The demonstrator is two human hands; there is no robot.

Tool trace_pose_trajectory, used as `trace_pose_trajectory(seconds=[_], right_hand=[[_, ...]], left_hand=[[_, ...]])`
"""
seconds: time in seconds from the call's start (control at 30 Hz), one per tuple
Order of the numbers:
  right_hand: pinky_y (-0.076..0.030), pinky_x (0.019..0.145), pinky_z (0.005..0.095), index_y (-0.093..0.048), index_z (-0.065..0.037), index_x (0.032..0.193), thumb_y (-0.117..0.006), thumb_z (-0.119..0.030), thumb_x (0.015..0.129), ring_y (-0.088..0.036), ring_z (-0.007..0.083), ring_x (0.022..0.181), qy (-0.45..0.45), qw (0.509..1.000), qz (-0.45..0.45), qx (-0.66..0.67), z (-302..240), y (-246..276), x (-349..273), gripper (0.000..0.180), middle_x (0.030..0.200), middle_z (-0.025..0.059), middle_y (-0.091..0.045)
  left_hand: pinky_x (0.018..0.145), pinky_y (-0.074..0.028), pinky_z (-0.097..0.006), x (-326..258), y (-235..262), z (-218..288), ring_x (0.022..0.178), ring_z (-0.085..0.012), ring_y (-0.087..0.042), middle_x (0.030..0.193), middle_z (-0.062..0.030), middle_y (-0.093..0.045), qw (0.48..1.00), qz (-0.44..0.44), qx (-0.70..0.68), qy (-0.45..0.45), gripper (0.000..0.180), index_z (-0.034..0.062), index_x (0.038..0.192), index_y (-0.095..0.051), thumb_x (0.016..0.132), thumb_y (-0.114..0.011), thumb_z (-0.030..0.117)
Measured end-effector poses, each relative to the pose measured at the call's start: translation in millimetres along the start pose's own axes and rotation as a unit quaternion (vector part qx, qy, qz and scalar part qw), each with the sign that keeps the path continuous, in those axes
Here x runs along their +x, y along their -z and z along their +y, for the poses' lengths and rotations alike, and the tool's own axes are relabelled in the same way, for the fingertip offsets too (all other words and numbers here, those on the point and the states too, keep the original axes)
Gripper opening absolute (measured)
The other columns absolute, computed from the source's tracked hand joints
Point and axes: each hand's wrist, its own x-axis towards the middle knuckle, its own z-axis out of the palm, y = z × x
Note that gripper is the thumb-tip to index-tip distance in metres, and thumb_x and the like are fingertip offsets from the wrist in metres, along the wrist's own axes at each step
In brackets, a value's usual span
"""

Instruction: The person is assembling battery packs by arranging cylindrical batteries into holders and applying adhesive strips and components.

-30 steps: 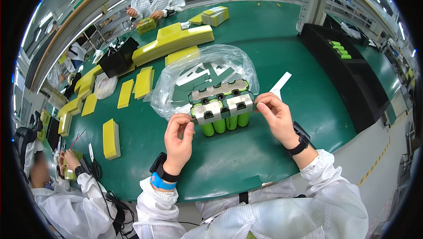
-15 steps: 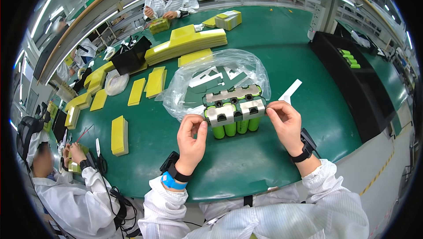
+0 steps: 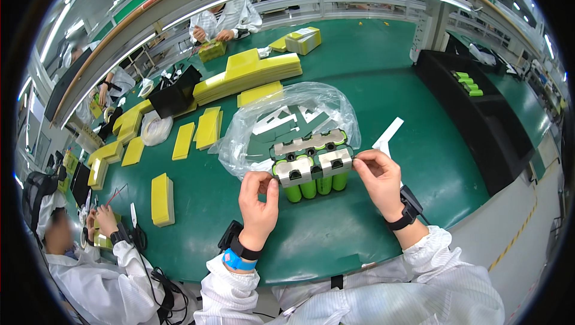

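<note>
A battery pack [image 3: 308, 188] of green cylindrical cells stands upright in front of me, with a black holder and silvery metal plates across its top. At its left end, my left hand [image 3: 259, 208] is closed, thumb and fingertips pinched at the top edge. My right hand [image 3: 381, 182] pinches the right end at about the same height. Whether the pack's base rests on the table cannot be made out. Just behind it lies a clear plastic bag [image 3: 230, 151] with white and dark green cut sheets [image 3: 275, 122] in and around it.
Yellow board stacks [image 3: 251, 75] run along the left and back of the green table [image 3: 371, 67]. A black bin [image 3: 173, 100] stands among them. At right is a black tray [image 3: 479, 127] with several green cells [image 3: 467, 84]. White strips [image 3: 389, 133] lie beyond my right hand. Co-workers [image 3: 90, 277] sit left and opposite.
The view has shifted slightly, so the table's far items sit a little further left. Both hands and the pack appear lower in the picture, with the grip unchanged.
</note>
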Motion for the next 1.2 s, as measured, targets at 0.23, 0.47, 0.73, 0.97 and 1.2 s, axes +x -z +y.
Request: trace_pose_trajectory(seconds=[0.23, 0.47, 0.73, 0.97, 1.2], right_hand=[[-0.035, 0.106, 0.0335, -0.036, 0.000, 0.141, -0.055, -0.015, 0.096, -0.045, 0.0204, 0.127, -0.090, 0.981, -0.117, 0.125, 4.9, 2.7, 6.9, 0.050, 0.136, 0.0125, -0.048], [-0.011, 0.116, 0.0323, -0.018, -0.007, 0.151, -0.033, -0.029, 0.104, -0.016, 0.0188, 0.144, -0.166, 0.936, -0.196, 0.242, 16.5, -3.0, 7.9, 0.053, 0.155, 0.0090, -0.021], [-0.008, 0.116, 0.0321, -0.003, -0.012, 0.152, -0.024, -0.033, 0.105, -0.010, 0.0175, 0.144, -0.143, 0.922, -0.229, 0.275, 22.1, -6.9, 8.6, 0.056, 0.157, 0.0064, -0.009], [-0.007, 0.116, 0.0311, 0.003, -0.008, 0.152, -0.018, -0.030, 0.105, -0.007, 0.0192, 0.144, -0.102, 0.943, -0.245, 0.201, 44.7, -2.7, 5.7, 0.056, 0.157, 0.0109, -0.007], [-0.011, 0.115, 0.0322, 0.005, -0.010, 0.152, -0.021, -0.035, 0.105, -0.012, 0.0192, 0.143, -0.128, 0.937, -0.248, 0.212, 32.6, -4.3, 4.5, 0.059, 0.157, 0.0096, -0.008]], left_hand=[[0.100, -0.038, -0.032, -2.7, -12.6, -7.3, 0.121, -0.0216, -0.046, 0.133, -0.0144, -0.045, 0.981, -0.058, -0.171, 0.075, 0.041, -0.0004, 0.132, -0.041, 0.099, -0.046, 0.023], [0.114, -0.016, -0.037, -11.4, -32.4, -26.0, 0.137, -0.0222, -0.027, 0.148, -0.0103, -0.030, 0.903, -0.047, -0.391, 0.171, 0.056, 0.0055, 0.147, -0.021, 0.103, -0.032, 0.039], [0.112, -0.021, -0.036, -13.2, -51.1, -26.9, 0.133, -0.0200, -0.032, 0.143, -0.0057, -0.035, 0.898, -0.017, -0.414, 0.147, 0.050, 0.0130, 0.146, -0.021, 0.104, -0.028, 0.038], [0.112, -0.020, -0.037, -20.9, -52.8, -32.9, 0.134, -0.0207, -0.030, 0.145, -0.0066, -0.032, 0.906, -0.030, -0.394, 0.151, 0.050, 0.0131, 0.148, -0.017, 0.104, -0.028, 0.035], [0.112, -0.020, -0.037, -22.1, -47.9, -29.0, 0.134, -0.0201, -0.029, 0.145, -0.0071, -0.031, 0.916, -0.029, -0.374, 0.141, 0.052, 0.0082, 0.147, -0.017, 0.104, -0.030, 0.035]])
